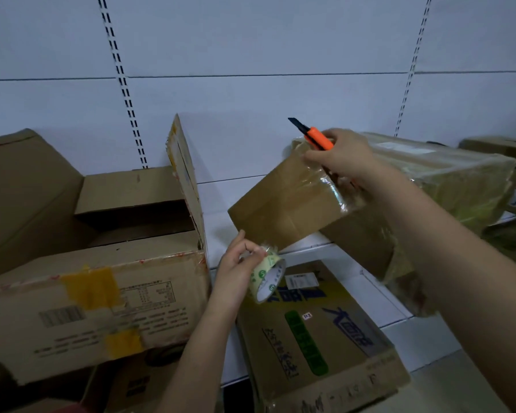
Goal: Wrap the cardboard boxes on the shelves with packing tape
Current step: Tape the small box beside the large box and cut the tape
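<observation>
A small brown cardboard box hangs tilted in the air above the white shelf. My right hand grips its upper right end, where clear tape shines, and the same hand holds an orange utility knife with its black blade pointing up and left. My left hand sits just below the box's lower corner and grips a roll of clear packing tape. A short strip of tape seems to run from the roll up to the box.
A large open cardboard box with yellow tape patches fills the left. A tape-wrapped box lies at the right behind my arm. A flat printed carton leans below the shelf edge. White back panels with slotted uprights rise behind.
</observation>
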Tool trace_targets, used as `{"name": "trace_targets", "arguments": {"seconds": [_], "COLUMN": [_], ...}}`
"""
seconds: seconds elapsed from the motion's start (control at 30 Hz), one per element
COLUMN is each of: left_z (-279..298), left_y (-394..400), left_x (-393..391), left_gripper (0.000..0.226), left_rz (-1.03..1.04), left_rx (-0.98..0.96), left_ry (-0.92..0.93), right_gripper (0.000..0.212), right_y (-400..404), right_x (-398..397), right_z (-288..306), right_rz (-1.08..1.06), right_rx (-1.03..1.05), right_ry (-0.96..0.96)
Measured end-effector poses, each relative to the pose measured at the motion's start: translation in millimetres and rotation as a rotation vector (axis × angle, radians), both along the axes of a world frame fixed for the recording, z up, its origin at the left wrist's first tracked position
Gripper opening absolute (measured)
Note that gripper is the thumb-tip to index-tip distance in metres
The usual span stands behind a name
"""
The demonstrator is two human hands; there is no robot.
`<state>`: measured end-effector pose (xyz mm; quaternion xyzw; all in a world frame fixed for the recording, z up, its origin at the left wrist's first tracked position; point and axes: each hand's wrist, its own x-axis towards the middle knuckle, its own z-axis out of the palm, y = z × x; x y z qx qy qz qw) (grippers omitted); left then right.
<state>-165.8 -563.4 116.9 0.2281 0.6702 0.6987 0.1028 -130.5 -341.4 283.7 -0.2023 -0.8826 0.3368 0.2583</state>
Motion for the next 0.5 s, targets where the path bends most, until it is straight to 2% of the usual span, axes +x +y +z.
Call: {"name": "trace_targets", "arguments": {"seconds": [0.07,0.1,0.27,0.37,0.5], "left_z": [3,4,7,-4,0], "left_y": [1,3,14,24,37], "left_x": [-3,-6,-24,-36,-50], "left_gripper": [0.024,0.021,0.008,0.011,0.012], "left_rz": [0.005,0.02,0.066,0.011,0.173], "left_rx": [-0.046,-0.071,-0.312,-0.316,-0.207], "left_ry": [0.062,0.108,0.317,0.267,0.025], "right_gripper": [0.026,0.023,0.027,0.023,0.014], "right_y": [-4,-5,-20,-33,-40], "right_x": [3,2,-19,-42,-85], "right_z": [19,27,30,13,0], "right_rz": [0.062,0.093,0.291,0.367,0.317], "right_rx": [0.113,0.162,0.41,0.572,0.891], "right_ry": [-0.088,-0.122,-0.288,-0.266,-0.059]}}
